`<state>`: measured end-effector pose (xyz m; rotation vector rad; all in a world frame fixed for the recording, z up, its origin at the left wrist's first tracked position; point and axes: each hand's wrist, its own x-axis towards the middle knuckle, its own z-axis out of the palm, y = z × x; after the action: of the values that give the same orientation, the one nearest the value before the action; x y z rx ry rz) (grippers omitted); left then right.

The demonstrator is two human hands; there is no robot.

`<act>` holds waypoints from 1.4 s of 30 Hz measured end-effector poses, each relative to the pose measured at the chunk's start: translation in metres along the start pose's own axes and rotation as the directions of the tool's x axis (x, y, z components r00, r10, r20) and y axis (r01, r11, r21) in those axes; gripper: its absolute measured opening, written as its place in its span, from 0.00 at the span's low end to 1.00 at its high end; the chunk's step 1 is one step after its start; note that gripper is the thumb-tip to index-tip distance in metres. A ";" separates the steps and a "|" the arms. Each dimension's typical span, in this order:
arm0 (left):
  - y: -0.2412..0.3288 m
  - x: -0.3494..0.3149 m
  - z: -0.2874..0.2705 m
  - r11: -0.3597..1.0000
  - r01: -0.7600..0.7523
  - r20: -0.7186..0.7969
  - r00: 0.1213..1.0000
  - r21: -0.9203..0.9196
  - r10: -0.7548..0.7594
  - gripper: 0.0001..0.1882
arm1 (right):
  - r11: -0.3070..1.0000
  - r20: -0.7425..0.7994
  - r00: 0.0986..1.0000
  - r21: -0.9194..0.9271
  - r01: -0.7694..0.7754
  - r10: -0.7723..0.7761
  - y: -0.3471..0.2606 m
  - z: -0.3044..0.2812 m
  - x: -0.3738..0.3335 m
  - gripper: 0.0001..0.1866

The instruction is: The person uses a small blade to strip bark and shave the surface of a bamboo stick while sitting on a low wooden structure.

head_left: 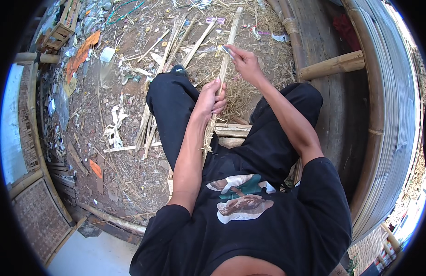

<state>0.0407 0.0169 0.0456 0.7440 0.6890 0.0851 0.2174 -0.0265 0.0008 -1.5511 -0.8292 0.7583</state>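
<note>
My left hand [210, 98] is closed round a long, pale bamboo strip [234, 28], gripping it between my knees. The strip slants up and away from me, and its near end by my lap is frayed into curled fibres. My right hand [248, 65] is closed on a small knife [227, 48], of which a short grey blade shows beside the strip's upper part. The handle is mostly hidden in my fingers. Whether the blade touches the strip, I cannot tell. Thin shavings [238, 102] lie heaped on the ground between my legs.
More split strips [172, 42] lie on the littered dirt beyond my left knee. A thick bamboo pole [332, 65] and a wooden platform [309, 27] stand close on my right. Orange scraps [83, 53] and a wooden crate [66, 22] are at the far left.
</note>
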 end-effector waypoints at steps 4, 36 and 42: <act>0.000 0.005 0.003 0.999 0.018 -0.002 1.000 -0.038 -0.018 0.16 | 0.998 0.014 1.000 -0.061 -0.009 0.010 0.007 -0.008 0.008 0.16; 0.003 0.009 -0.014 0.995 -0.031 -0.123 0.991 0.098 0.043 0.17 | 0.669 0.067 0.989 -0.742 -0.041 0.135 -0.034 -0.042 -0.023 0.20; 0.006 0.008 -0.008 0.995 -0.024 -0.096 0.995 0.093 0.033 0.17 | 0.821 -0.078 0.997 -0.570 -0.024 -0.024 -0.018 -0.042 -0.006 0.19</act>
<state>0.0431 0.0281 0.0411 0.8425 0.7796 0.1174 0.2473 -0.0527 0.0245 -2.1004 -1.0566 0.4520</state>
